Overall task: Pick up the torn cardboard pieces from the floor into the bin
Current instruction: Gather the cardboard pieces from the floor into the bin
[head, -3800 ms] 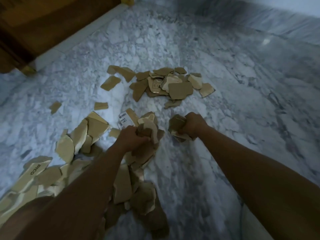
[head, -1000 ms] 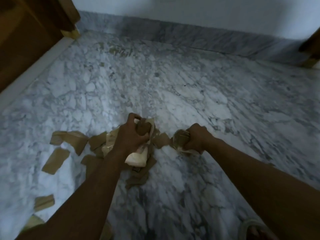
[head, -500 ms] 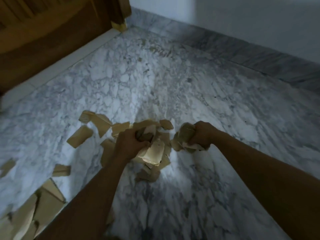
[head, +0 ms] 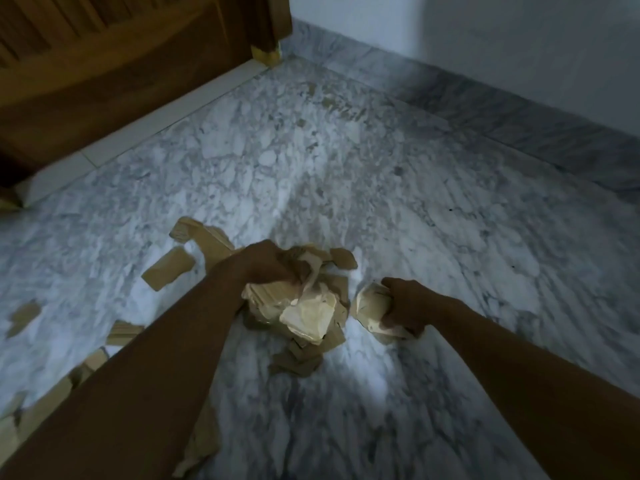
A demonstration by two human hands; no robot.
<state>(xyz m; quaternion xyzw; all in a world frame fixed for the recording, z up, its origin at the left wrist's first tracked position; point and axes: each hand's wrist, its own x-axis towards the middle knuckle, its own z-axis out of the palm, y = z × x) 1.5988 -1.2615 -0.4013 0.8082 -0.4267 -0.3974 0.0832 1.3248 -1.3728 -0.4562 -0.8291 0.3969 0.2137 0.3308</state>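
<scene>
Your left hand (head: 268, 263) is clenched round a big bundle of torn cardboard (head: 306, 311), with the ragged ends spilling out below your knuckles. Your right hand (head: 405, 306) has its fingers curled tight on a smaller wad (head: 370, 304). The two loads sit side by side, close but not touching, low over the marble floor (head: 363, 168).

Both fists are full, and the bin is nowhere in view, so you can't tell from here which way to carry. The next move looks like a turn to find it.

Everything left to collect is on your left. The loose pieces (head: 169, 271) lie just beyond your left wrist, and more trail back along the outside of that forearm towards the lower left corner. The nearest one lies slantwise, its long axis running from near-left to far-right. Your left hand is much the nearer to it, while your right would have to cross over. Nothing shows on the floor to the right of your right hand. The wooden panel (head: 104, 81) stands well apart, at the far left.
</scene>
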